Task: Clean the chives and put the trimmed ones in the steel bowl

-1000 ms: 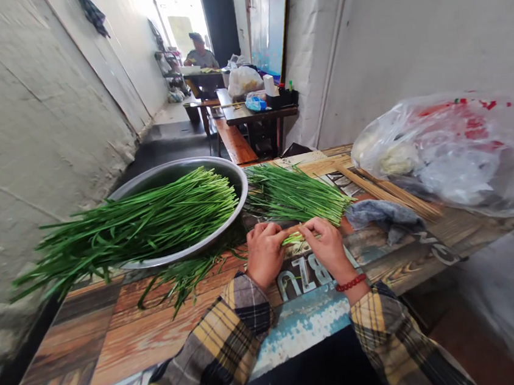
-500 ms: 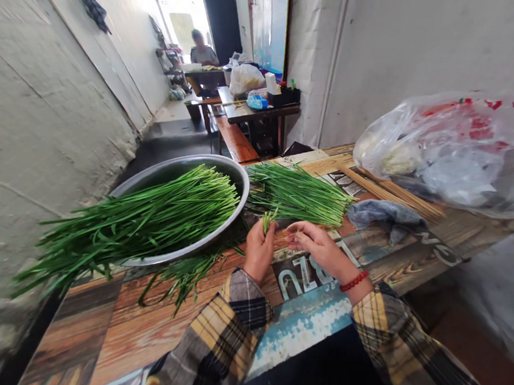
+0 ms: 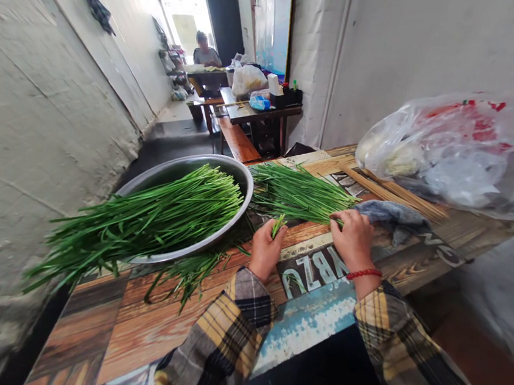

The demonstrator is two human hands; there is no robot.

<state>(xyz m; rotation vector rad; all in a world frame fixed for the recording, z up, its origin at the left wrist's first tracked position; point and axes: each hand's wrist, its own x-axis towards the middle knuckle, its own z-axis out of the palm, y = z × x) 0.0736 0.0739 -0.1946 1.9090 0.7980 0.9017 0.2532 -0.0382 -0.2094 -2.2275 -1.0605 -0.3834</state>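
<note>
My left hand (image 3: 265, 250) is closed round a small bunch of garlic chives (image 3: 279, 224), whose pale cut ends stick up past the thumb. To its right, my right hand (image 3: 354, 238) pinches at the near right end of a loose pile of garlic chives (image 3: 305, 190) lying on the table; the fingertips partly hide what they grip. A larger heap of garlic chives (image 3: 180, 210) rests in a wide metal basin (image 3: 194, 249), its leaves hanging over the left rim. Stray chive leaves (image 3: 188, 279) lie on the table in front of the basin.
On the patterned table (image 3: 127, 316), a grey cloth (image 3: 395, 219) sits just right of my right hand, beside wooden chopsticks (image 3: 388, 191). A clear plastic bag (image 3: 455, 159) stands at the right. Farther back are another table (image 3: 248, 112) with bags and a seated person (image 3: 206, 54).
My right hand has moved right, away from beside my left hand, to the end of the chive pile. The left hand still holds its bunch.
</note>
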